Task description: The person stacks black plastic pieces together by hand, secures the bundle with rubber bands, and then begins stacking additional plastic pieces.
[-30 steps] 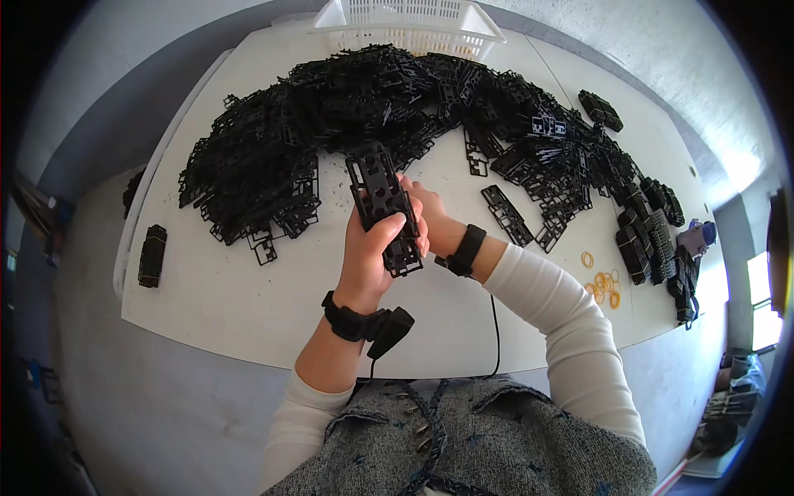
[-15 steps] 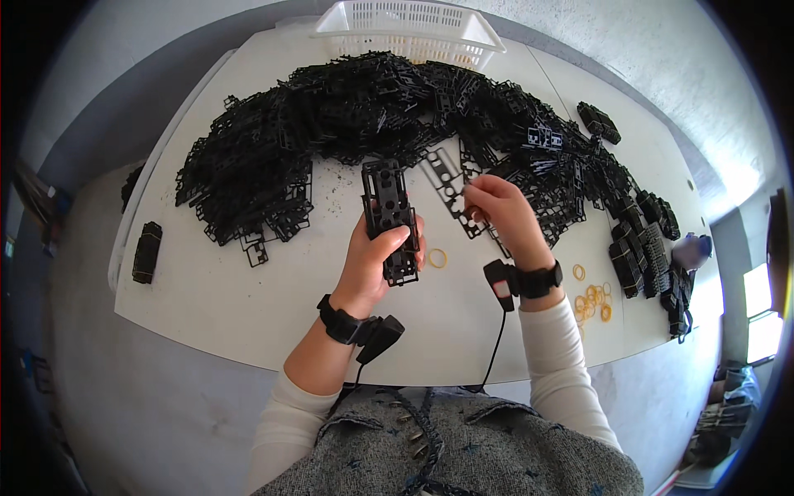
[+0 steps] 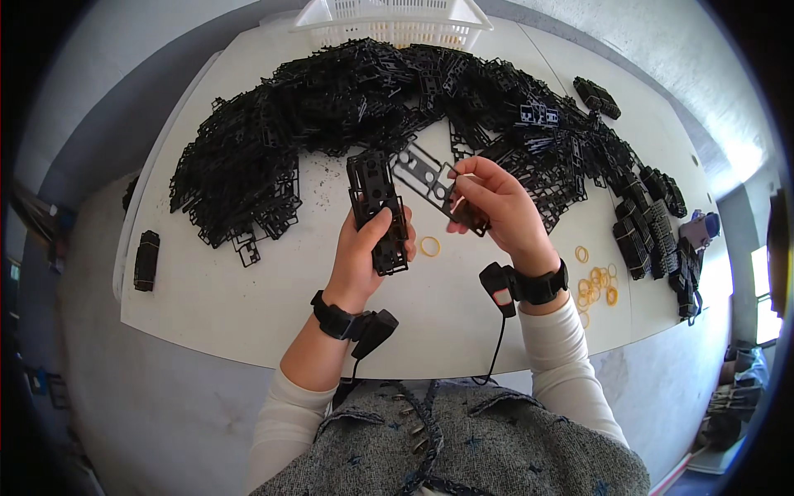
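Observation:
My left hand (image 3: pixel 361 248) is wrapped round a stack of flat black plastic frames (image 3: pixel 378 211), its thumb lying across the top piece. A single black plastic frame (image 3: pixel 428 176), thin and full of cut-outs, slants between my hands. My right hand (image 3: pixel 502 202) pinches it by its lower right end, while its far end reaches close to the stack. Whether the two touch I cannot tell. Behind both hands a big heap of loose black plastic frames (image 3: pixel 331 103) arcs across the table. One yellow rubber band (image 3: pixel 430 246) lies between my hands.
A white plastic basket (image 3: pixel 389 29) stands behind the heap. Several yellow rubber bands (image 3: pixel 597 285) lie right of my right wrist. Banded black bundles (image 3: pixel 633 248) are grouped at the right; others lie at the far right (image 3: pixel 596 97) and left edge (image 3: pixel 146 260) of the white table (image 3: pixel 223 306).
My right hand has closed on a single frame and brought it up beside the stack. The left hand still holds the stack. The whole view has shifted slightly.

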Motion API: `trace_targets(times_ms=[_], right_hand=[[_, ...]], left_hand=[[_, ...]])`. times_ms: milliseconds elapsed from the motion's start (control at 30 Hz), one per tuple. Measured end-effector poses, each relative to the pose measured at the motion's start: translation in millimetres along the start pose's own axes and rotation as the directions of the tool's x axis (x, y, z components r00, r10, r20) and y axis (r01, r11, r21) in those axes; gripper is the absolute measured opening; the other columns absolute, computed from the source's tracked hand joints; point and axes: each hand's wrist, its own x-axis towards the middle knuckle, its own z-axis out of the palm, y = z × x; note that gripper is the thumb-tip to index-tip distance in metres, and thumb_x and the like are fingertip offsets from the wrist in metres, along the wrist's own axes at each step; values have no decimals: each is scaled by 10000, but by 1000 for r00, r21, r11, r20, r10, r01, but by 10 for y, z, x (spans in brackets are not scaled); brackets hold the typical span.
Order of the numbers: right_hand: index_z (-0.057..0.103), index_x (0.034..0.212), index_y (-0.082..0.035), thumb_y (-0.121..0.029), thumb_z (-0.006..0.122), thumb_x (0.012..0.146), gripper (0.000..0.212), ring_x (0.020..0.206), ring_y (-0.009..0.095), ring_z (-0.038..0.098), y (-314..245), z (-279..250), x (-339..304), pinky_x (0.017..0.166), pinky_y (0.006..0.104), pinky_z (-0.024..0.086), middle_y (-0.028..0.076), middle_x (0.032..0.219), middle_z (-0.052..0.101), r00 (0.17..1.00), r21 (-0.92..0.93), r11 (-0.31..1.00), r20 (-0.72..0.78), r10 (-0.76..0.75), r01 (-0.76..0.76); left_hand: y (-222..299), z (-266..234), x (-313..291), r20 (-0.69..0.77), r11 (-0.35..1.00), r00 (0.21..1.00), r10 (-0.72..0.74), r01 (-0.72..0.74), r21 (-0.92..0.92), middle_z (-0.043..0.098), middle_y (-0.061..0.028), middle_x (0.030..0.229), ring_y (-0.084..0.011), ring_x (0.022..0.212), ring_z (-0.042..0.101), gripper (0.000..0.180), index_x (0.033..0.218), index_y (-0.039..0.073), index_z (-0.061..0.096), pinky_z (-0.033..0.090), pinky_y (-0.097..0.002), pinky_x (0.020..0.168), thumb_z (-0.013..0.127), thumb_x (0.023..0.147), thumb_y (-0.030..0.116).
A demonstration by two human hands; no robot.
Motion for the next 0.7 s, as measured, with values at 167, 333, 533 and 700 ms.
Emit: trace_targets(times_ms=[167,333,533,700], right_hand=[[589,943,-14,-50,564,854,99,553,53,544,-43,-121,-36,453,175,416,12,694,584,981,-266,964,185,63,-12],[597,938,0,-15,594,816,122,558,44,539,-87,-67,-60,445,175,415,-5,685,565,961,-540,842,238,144,8],[581,986,-3,-41,583,831,160,564,57,545,-50,-41,1,481,182,426,-7,715,570,995,-504,862,104,-3,55],[563,1021,-2,-77,570,864,175,620,81,574,46,-44,65,547,197,449,8,751,585,993,-26,999,-105,-45,43]], left_hand=[[3,-27,-16,-8,1000,1000,-29,29,-10,551,-102,918,-171,696,561,354,1069,30,443,497,-327,562,610,850,252],[-59,43,-50,19,995,996,-89,88,49,559,-98,927,-165,679,562,411,1070,30,446,496,-326,554,664,811,264],[-30,84,-60,56,982,988,-147,140,124,554,-93,899,-166,654,561,372,1069,27,439,494,-322,537,644,794,168],[39,105,-35,12,999,1000,-27,26,36,545,-87,885,-167,644,558,332,1067,29,431,497,-319,536,585,776,68]])
